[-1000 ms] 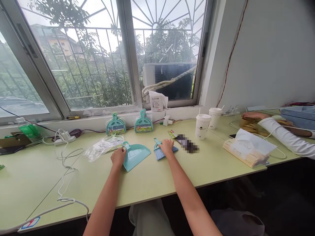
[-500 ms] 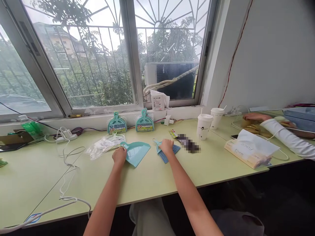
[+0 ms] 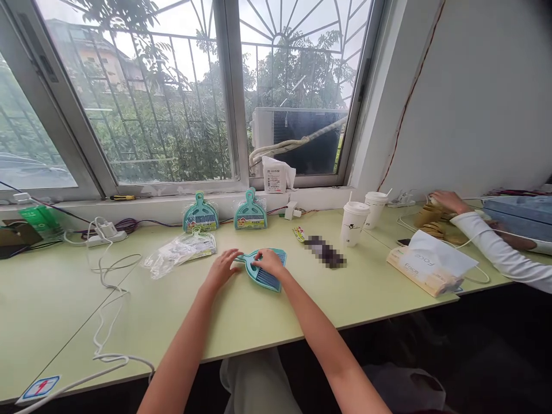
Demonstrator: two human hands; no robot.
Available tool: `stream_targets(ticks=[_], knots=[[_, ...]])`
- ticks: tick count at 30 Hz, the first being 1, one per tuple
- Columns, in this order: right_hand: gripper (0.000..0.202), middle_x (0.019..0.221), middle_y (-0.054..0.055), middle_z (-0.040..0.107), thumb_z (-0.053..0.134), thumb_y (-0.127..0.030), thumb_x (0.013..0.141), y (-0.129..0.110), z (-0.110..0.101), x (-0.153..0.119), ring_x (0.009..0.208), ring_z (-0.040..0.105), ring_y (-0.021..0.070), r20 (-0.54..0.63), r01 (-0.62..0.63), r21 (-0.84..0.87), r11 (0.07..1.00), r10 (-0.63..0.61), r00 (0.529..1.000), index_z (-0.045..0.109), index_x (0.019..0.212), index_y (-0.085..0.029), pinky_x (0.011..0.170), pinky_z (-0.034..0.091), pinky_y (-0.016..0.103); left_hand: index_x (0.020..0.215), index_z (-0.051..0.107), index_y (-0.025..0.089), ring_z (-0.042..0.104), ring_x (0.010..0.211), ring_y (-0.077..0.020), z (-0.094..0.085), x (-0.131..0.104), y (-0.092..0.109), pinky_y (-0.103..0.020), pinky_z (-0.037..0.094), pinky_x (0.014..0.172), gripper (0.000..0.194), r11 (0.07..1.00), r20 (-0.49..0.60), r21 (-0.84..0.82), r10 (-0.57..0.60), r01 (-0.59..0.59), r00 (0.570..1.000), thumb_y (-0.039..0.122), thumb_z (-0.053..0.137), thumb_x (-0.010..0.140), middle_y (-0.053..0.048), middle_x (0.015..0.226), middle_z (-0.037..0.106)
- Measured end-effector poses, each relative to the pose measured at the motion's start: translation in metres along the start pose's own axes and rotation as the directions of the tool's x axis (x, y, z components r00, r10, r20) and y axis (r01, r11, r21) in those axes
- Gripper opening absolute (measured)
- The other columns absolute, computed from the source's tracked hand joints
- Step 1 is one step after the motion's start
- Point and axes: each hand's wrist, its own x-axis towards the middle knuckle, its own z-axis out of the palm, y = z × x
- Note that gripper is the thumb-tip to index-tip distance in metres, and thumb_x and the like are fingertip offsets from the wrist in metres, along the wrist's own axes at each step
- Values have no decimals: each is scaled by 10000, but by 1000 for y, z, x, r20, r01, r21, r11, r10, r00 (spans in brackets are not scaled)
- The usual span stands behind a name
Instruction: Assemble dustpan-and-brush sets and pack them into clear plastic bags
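The turquoise dustpan [image 3: 283, 256] lies on the table in front of me, its handle pointing left. My left hand [image 3: 223, 268] is at that handle, fingers and thumb around its end. Inside the pan sits the small brush [image 3: 268, 280], blue bristles towards me. My right hand [image 3: 269, 262] grips the brush from above, covering much of its top. Left of the pan, a clear plastic wrapper [image 3: 168, 256] with a card lies flat. Two more packaged dustpan-and-brush sets, one left [image 3: 200, 215] and one right [image 3: 250, 213], lean against the wall below the window.
Two white paper cups, a nearer one [image 3: 354, 223] and a farther one [image 3: 375, 208], stand right of a blurred dark item [image 3: 325, 251]. A tissue pack [image 3: 425, 267] lies farther right, near another person's sleeve [image 3: 491, 244]. White cables [image 3: 101, 310] trail across the left side.
The dustpan has moved right and turned, and the brush now lies inside it. My left hand has followed the pan's handle rightwards; my right hand has shifted left with the brush.
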Motion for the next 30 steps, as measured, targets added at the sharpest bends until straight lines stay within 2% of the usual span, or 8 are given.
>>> stream_targets(ticks=[2, 5, 10, 16, 21, 25, 28, 30], knots=[[136, 1002, 9, 738, 745, -320, 759, 3, 0, 1, 961, 657, 174, 19, 29, 34, 999, -30, 999, 722, 843, -215, 798, 432, 233, 1161, 610, 268, 561, 1142, -247, 4, -1, 0, -362, 446, 962, 335, 998, 63, 62, 1, -5, 998, 162, 580, 845, -91, 1243, 590], [123, 996, -6, 741, 757, -313, 752, 7, 2, 3, 971, 657, 169, 45, 42, 77, 996, -46, 998, 722, 838, -230, 827, 437, 236, 1091, 632, 235, 594, 1070, -263, 7, -1, 7, -384, 461, 923, 301, 986, 73, 167, -10, -2, 997, 98, 482, 869, -123, 1134, 613], [144, 996, -10, 739, 753, -333, 760, 12, 3, 6, 960, 655, 159, 65, 43, 87, 995, -49, 997, 724, 863, -236, 826, 438, 231, 1101, 627, 215, 574, 1133, -239, 5, 0, 18, -361, 428, 974, 377, 984, 137, 127, 106, -123, 985, 33, 394, 868, -133, 1212, 592], [147, 1051, 3, 731, 734, -367, 775, 7, -3, 2, 1090, 598, 206, 59, 6, -112, 994, 1, 998, 726, 875, -260, 906, 392, 290, 1151, 642, 210, 622, 1001, -255, 15, 5, 19, -362, 449, 877, 388, 993, 247, 105, 31, -59, 968, 71, 401, 882, -145, 1151, 624], [191, 1071, 26, 718, 671, -399, 809, 4, -2, -2, 1107, 562, 229, -4, 45, -221, 974, -47, 999, 710, 910, -241, 959, 323, 349, 1085, 684, 190, 587, 1107, -275, 25, 5, 19, -396, 420, 977, 341, 998, 125, -24, -63, 66, 990, 78, 448, 866, -150, 1184, 619], [163, 1006, 43, 711, 594, -261, 832, -3, -1, -3, 1002, 584, 213, -104, -30, -232, 972, 6, 995, 652, 977, -213, 919, 309, 350, 1345, 522, 153, 429, 1325, -291, 26, 7, 16, -429, 317, 1107, 499, 971, -57, -104, -221, 215, 974, 108, 503, 849, -160, 1420, 486], [216, 1028, 86, 692, 508, -126, 839, -7, -2, -3, 1012, 565, 229, -213, -75, -297, 952, 11, 977, 611, 1018, -190, 924, 285, 381, 1345, 509, 133, 429, 1331, -303, 31, 8, 14, -447, 334, 1091, 449, 894, 39, -215, -394, 393, 918, 248, 481, 913, -181, 1415, 494], [218, 1098, 126, 666, 504, -125, 841, -5, -5, -2, 1087, 525, 266, -245, -94, -346, 934, 7, 970, 606, 1026, -179, 939, 272, 411, 1200, 613, 138, 393, 1364, -304, 37, 8, 17, -461, 301, 1115, 356, 896, 90, -226, -371, 382, 924, 312, 435, 945, -178, 1415, 497]])
